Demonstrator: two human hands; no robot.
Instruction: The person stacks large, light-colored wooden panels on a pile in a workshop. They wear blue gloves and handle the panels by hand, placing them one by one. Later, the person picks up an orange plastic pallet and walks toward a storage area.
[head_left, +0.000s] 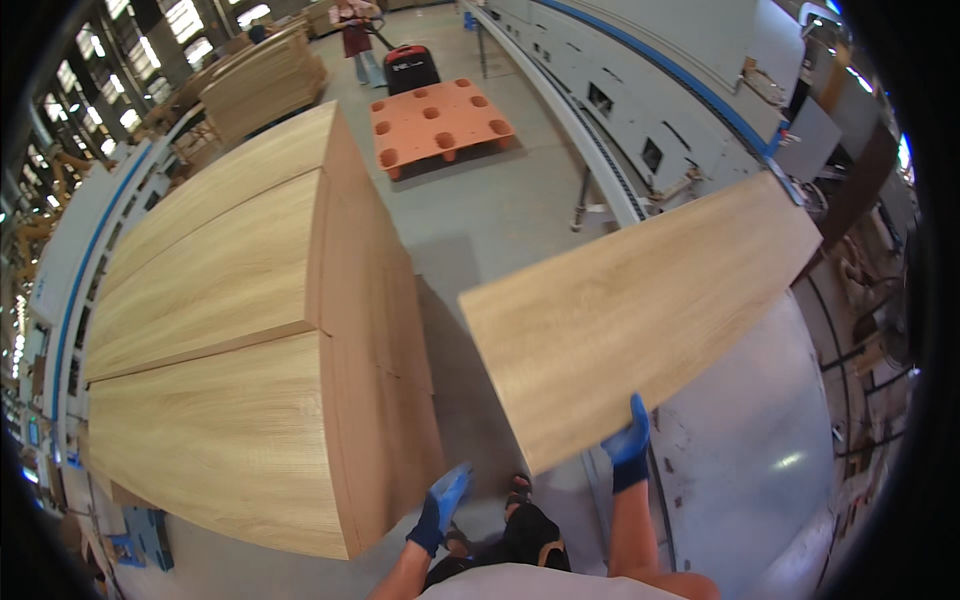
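Observation:
A wood-grain panel reaches from in front of me toward the machine on the right. My right hand, in a blue glove, grips its near long edge, thumb on top and the other fingers hidden beneath. The panel's far right end lies at the machine's corner; whether it rests there I cannot tell. My left hand, also gloved in blue, is off the panel, fingers stretched out and holding nothing. It is beside the near corner of a tall stack of similar panels, apart from it as far as shows.
A long grey machine with a rail runs along the right, and a smooth metal surface lies below the panel. Ahead are an orange pallet, a red-and-black pallet truck and a person. More stacked boards stand far left.

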